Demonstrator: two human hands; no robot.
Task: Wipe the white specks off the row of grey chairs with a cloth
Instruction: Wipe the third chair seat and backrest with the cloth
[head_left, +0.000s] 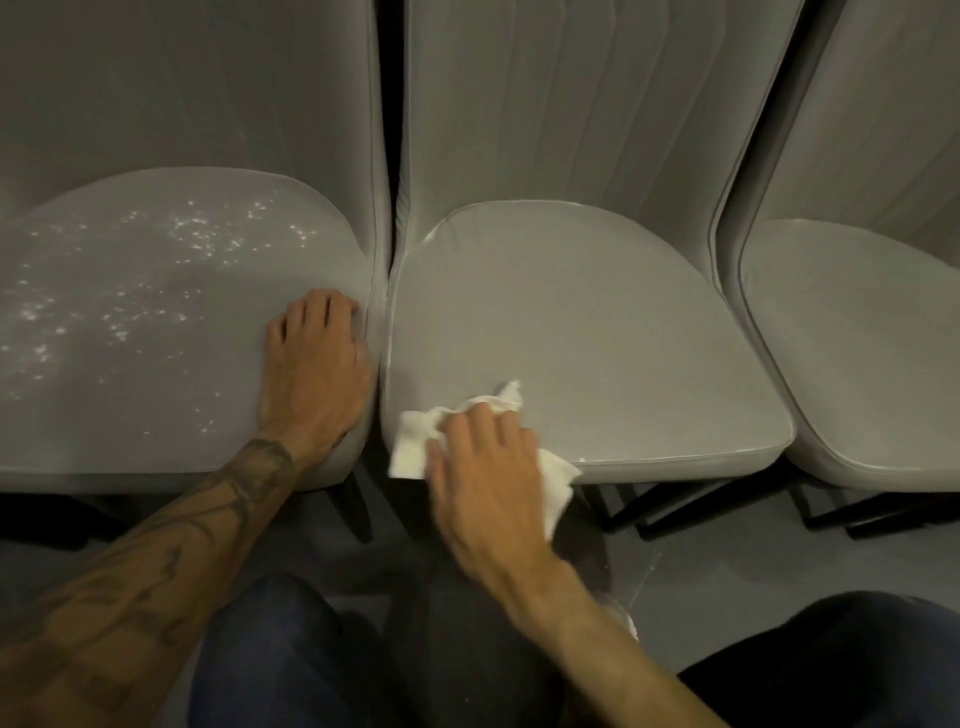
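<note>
So the crumpled white cloth (410, 447) sits on the front left corner of the middle grey upholstered chair seat (597, 338). It's bunched under the right hand (483, 467), which has its fingers curled over it in a grip, and one end hangs off the front edge. The left hand (317, 364) lies palm down on the front right corner of the left grey upholstered chair seat (156, 374), holding nothing, just bracing I'd guess. That left seat is covered in scattered white specks (208, 234). The middle one looks mostly clean apart from a faint white line along its left edge. The cloth looks thin, soft and super light, so it'll flop and fold over itself. I'd keep it wadded under a flat palm, not pinched by a corner.
</note>
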